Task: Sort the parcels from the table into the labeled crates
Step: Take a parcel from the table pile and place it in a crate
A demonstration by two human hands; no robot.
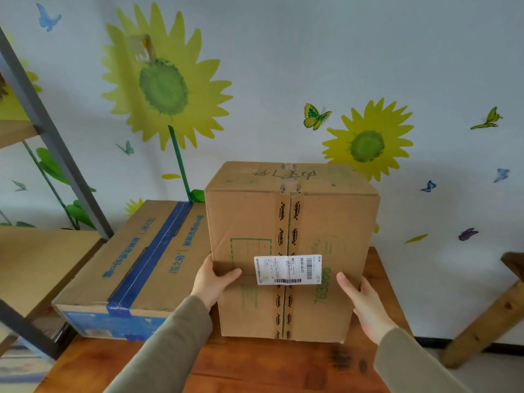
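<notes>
- Left sleeve (158, 344) and right sleeve (411, 364) are filling the lower corners, both reaching toward the middle.
- Left hand (214, 282) is gripping the box (292, 236) at its left edge: thumb lying across the front face, fingers wrapping round the side and hidden.
- Right hand (364, 304) is gripping the right edge the same way: thumb on the front face, fingers going round the side, out of sight.
- Box is standing upright on the table (255, 364), at its middle. Can't tell whether the bottom is lifting off.
- Printed tape is running down the box's centre seam; a white label (287, 269) is sitting across it, between the two thumbs.
- Flat carton (147, 265) with blue tape is lying on the table, just left of the box, touching or nearly so.
- Rack (56, 154) is standing at far left, beside the carton.
- Wall (283, 66) with sunflower and butterfly stickers is showing behind.
- Beam (487, 316) is leaning at far right, well apart from the box.
</notes>
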